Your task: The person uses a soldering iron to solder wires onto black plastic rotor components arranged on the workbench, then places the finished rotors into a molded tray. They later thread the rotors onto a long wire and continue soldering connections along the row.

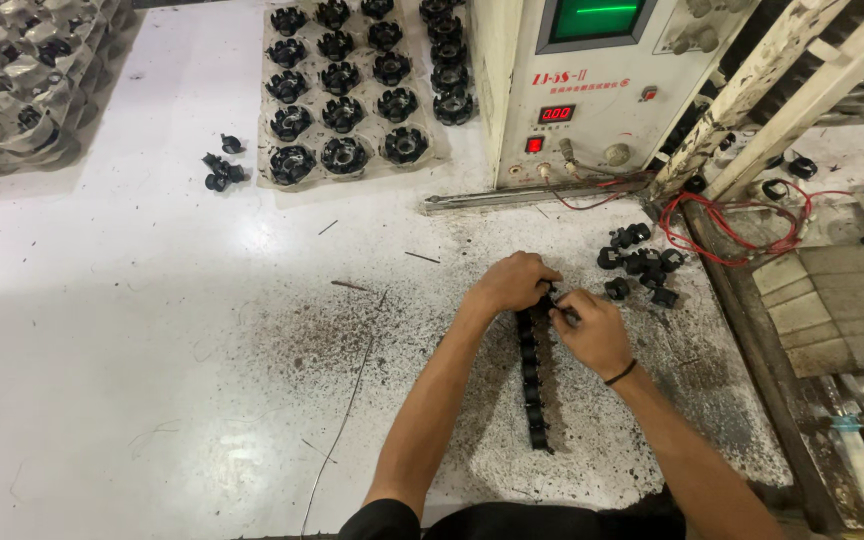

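I keep my left hand (512,283) pinching the black row's (533,385) top while my right hand (590,330) apparently seats a small piece squarely.

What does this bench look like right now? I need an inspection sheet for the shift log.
Surface: white table, stained dark with grit around the hands.
Job's things: row of small black parts lined up toward the person; left hand and right hand meet at its far end.
Clutter: loose black parts right of the hands; a few more far left; thin wire scraps.
Hands: both closed on the far end of the row; grip detail hidden.
Cables: red wires coiled by the test unit.
Surroundings: test unit with green screen; tray of black round parts; stacked trays.
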